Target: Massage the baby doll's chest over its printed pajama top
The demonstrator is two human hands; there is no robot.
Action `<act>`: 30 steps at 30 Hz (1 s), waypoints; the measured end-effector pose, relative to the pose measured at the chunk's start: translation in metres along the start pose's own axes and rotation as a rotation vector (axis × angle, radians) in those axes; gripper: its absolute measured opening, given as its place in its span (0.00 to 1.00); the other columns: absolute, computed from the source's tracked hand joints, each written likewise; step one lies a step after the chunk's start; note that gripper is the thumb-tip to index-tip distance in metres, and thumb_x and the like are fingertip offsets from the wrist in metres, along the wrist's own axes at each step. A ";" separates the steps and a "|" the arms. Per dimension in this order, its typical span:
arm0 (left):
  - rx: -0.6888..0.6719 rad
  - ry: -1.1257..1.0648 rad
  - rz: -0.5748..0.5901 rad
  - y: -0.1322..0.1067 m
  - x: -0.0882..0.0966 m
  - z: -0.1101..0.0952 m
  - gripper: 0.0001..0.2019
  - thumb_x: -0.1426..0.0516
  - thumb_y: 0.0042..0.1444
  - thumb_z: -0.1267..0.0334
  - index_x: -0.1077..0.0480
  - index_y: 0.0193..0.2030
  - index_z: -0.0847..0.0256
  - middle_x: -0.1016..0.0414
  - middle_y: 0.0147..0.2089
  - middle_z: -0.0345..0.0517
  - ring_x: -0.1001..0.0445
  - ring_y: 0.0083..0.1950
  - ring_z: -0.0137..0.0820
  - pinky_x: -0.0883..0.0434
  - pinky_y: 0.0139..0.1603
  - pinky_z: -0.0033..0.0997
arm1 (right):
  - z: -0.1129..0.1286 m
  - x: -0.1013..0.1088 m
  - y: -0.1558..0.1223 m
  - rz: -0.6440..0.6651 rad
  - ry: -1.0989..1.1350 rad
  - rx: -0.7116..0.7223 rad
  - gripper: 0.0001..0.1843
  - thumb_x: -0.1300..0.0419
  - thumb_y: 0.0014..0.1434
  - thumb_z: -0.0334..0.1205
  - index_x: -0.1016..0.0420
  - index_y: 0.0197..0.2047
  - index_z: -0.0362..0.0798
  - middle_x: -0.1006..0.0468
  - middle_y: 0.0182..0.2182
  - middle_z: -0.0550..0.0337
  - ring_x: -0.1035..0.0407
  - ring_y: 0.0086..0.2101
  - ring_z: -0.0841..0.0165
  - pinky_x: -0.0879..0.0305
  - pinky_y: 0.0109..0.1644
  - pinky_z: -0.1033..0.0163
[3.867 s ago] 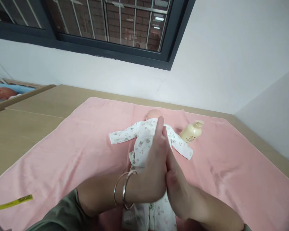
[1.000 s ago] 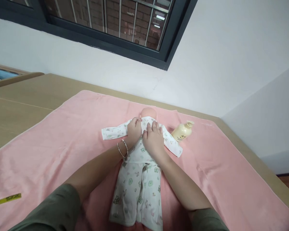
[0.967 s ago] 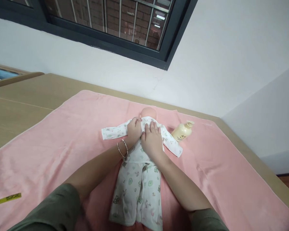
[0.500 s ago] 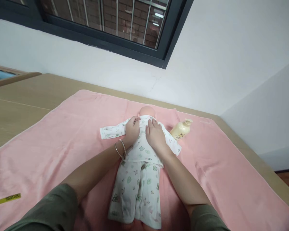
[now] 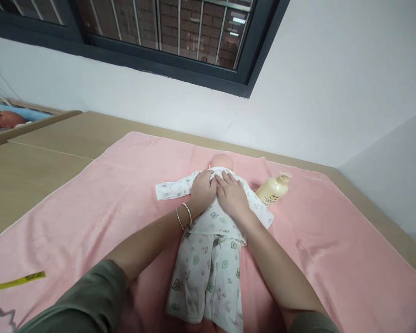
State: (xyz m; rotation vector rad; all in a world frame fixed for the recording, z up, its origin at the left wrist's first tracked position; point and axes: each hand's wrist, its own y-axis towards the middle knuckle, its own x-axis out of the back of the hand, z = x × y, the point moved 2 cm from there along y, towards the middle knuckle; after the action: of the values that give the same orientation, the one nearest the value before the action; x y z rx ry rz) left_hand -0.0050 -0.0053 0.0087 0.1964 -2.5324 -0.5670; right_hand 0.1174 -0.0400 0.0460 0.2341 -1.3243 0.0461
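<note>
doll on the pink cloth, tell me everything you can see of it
The doll has a smooth pinkish head and wears a white, fabric-looking top and trousers printed with small figures. It lies stretched out, apparently face down, on the pink cloth, sleeves spread, head at the far end. The left hand and right hand rest on its upper body.

No text readable: print [image 5: 272, 199] on pump bottle [image 5: 276, 186] right of doll [image 5: 215, 224], marks [image 5: 35, 276] on yellow strip [image 5: 12, 282] left of doll illegible.
</note>
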 end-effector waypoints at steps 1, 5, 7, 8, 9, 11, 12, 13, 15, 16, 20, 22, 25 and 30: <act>-0.019 0.014 0.005 0.000 -0.001 0.000 0.18 0.51 0.64 0.68 0.25 0.54 0.64 0.20 0.57 0.57 0.25 0.61 0.44 0.32 0.68 0.46 | -0.006 0.001 0.003 -0.020 0.014 -0.015 0.29 0.59 0.74 0.43 0.38 0.73 0.50 0.43 0.74 0.52 0.51 0.73 0.54 0.55 0.75 0.40; -0.037 0.054 0.030 0.001 -0.005 0.003 0.19 0.52 0.65 0.66 0.26 0.58 0.64 0.23 0.62 0.57 0.28 0.67 0.43 0.37 0.73 0.47 | -0.021 0.002 0.010 -0.036 0.034 -0.070 0.30 0.58 0.74 0.45 0.39 0.73 0.43 0.38 0.72 0.46 0.47 0.72 0.56 0.52 0.75 0.47; -0.052 0.083 0.062 0.003 -0.008 0.005 0.20 0.51 0.66 0.64 0.27 0.60 0.64 0.25 0.64 0.57 0.31 0.69 0.43 0.41 0.75 0.49 | -0.017 0.002 0.006 -0.021 -0.007 -0.093 0.31 0.58 0.74 0.45 0.41 0.74 0.41 0.37 0.71 0.42 0.45 0.71 0.54 0.51 0.74 0.45; -0.058 0.098 0.078 0.004 -0.008 0.006 0.20 0.51 0.66 0.64 0.27 0.60 0.64 0.26 0.65 0.57 0.33 0.71 0.44 0.42 0.76 0.50 | -0.011 0.002 0.002 -0.020 -0.042 -0.110 0.31 0.59 0.74 0.45 0.42 0.74 0.40 0.36 0.70 0.40 0.44 0.70 0.52 0.49 0.73 0.43; -0.064 0.111 0.091 0.005 -0.009 0.007 0.20 0.51 0.67 0.63 0.27 0.60 0.64 0.26 0.66 0.57 0.34 0.71 0.44 0.42 0.76 0.50 | -0.005 0.001 -0.002 -0.023 -0.080 -0.124 0.31 0.58 0.74 0.45 0.42 0.74 0.39 0.36 0.70 0.37 0.44 0.70 0.49 0.48 0.72 0.42; -0.074 0.134 0.110 0.007 -0.009 0.009 0.21 0.52 0.67 0.63 0.27 0.60 0.65 0.27 0.67 0.58 0.34 0.72 0.44 0.43 0.76 0.50 | 0.009 0.001 -0.011 -0.030 -0.140 -0.130 0.31 0.56 0.74 0.44 0.43 0.74 0.38 0.38 0.70 0.33 0.43 0.69 0.46 0.47 0.71 0.40; -0.081 0.145 0.120 0.007 -0.009 0.009 0.21 0.52 0.67 0.63 0.27 0.60 0.66 0.27 0.67 0.58 0.34 0.72 0.44 0.43 0.76 0.49 | 0.014 0.001 -0.014 -0.028 -0.153 -0.118 0.31 0.55 0.74 0.43 0.43 0.74 0.37 0.39 0.71 0.32 0.44 0.70 0.45 0.48 0.71 0.40; -0.090 0.159 0.131 0.008 -0.009 0.009 0.21 0.53 0.67 0.64 0.27 0.61 0.66 0.27 0.67 0.59 0.34 0.72 0.44 0.43 0.76 0.49 | 0.017 0.001 -0.015 -0.020 -0.150 -0.097 0.31 0.55 0.73 0.43 0.43 0.74 0.36 0.41 0.71 0.32 0.45 0.70 0.44 0.49 0.72 0.41; -0.110 0.205 0.153 0.006 -0.007 0.006 0.22 0.54 0.68 0.63 0.29 0.62 0.67 0.28 0.68 0.60 0.35 0.72 0.45 0.43 0.75 0.50 | 0.012 0.002 -0.011 0.009 -0.098 -0.053 0.31 0.55 0.73 0.42 0.43 0.74 0.35 0.43 0.73 0.34 0.48 0.72 0.47 0.52 0.74 0.45; -0.121 0.240 0.162 0.004 -0.006 0.003 0.23 0.55 0.69 0.63 0.29 0.63 0.68 0.29 0.68 0.61 0.35 0.72 0.46 0.42 0.75 0.50 | 0.006 0.002 -0.007 0.024 -0.056 -0.038 0.31 0.55 0.73 0.42 0.43 0.74 0.36 0.44 0.73 0.36 0.49 0.72 0.48 0.53 0.75 0.47; -0.143 0.426 0.183 -0.008 -0.003 -0.013 0.24 0.55 0.69 0.63 0.32 0.65 0.72 0.30 0.67 0.68 0.34 0.71 0.52 0.39 0.71 0.55 | -0.031 0.004 0.012 0.032 0.091 -0.019 0.31 0.59 0.75 0.44 0.42 0.74 0.38 0.42 0.73 0.42 0.50 0.73 0.56 0.53 0.75 0.49; -0.163 0.490 0.189 -0.013 -0.002 -0.019 0.24 0.55 0.69 0.64 0.32 0.65 0.75 0.30 0.66 0.73 0.32 0.69 0.55 0.37 0.69 0.56 | -0.042 0.004 0.018 0.014 0.104 -0.032 0.31 0.60 0.75 0.44 0.40 0.73 0.37 0.38 0.72 0.41 0.47 0.72 0.57 0.52 0.75 0.51; -0.205 0.495 0.182 -0.013 0.000 -0.020 0.23 0.53 0.67 0.64 0.31 0.64 0.75 0.29 0.65 0.73 0.31 0.68 0.54 0.36 0.68 0.55 | -0.036 0.003 0.015 -0.020 0.019 -0.074 0.30 0.60 0.75 0.42 0.37 0.71 0.33 0.34 0.69 0.37 0.42 0.70 0.55 0.49 0.73 0.51; -0.201 0.360 0.239 0.012 0.002 0.000 0.19 0.51 0.67 0.63 0.26 0.56 0.67 0.23 0.60 0.61 0.28 0.64 0.46 0.35 0.70 0.47 | 0.009 0.003 -0.012 -0.033 -0.221 -0.102 0.29 0.57 0.73 0.38 0.39 0.70 0.27 0.33 0.67 0.29 0.38 0.66 0.47 0.43 0.69 0.45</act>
State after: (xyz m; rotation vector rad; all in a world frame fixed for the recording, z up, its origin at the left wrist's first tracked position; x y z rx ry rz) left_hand -0.0065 0.0051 0.0151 -0.0731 -2.0980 -0.6232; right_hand 0.1117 -0.0535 0.0488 0.1779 -1.5376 -0.0773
